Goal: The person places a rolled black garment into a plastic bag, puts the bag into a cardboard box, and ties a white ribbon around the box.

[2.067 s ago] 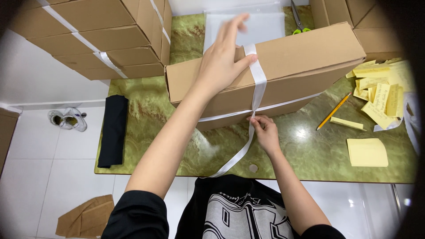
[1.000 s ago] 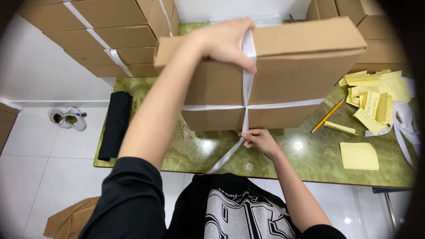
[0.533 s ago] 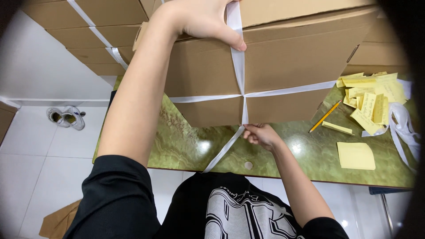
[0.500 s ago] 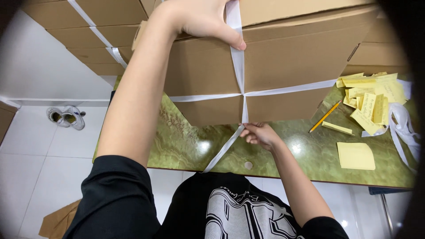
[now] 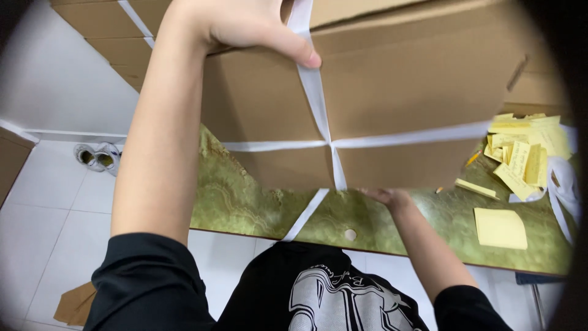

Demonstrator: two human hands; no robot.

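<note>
Gripping strapped cardboard box (image 5: 392, 98) w/ left hand (image 5: 245, 24)

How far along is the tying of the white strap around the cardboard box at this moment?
Done: the white strap already crosses on the tilted cardboard box. In hand: the left hand presses the strap at the top edge and the right hand is under the box. Left: a loose strap end lies on the green table, unfastened.

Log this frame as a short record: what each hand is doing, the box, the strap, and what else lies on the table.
left hand: thumb pins white strap to box top edge
right hand: under box's lower edge, by the strap
box: cardboard, tilted up toward camera
strap: white, crossed on box face, tail trailing over table
table: green marbled
notes: yellow, at right
</note>
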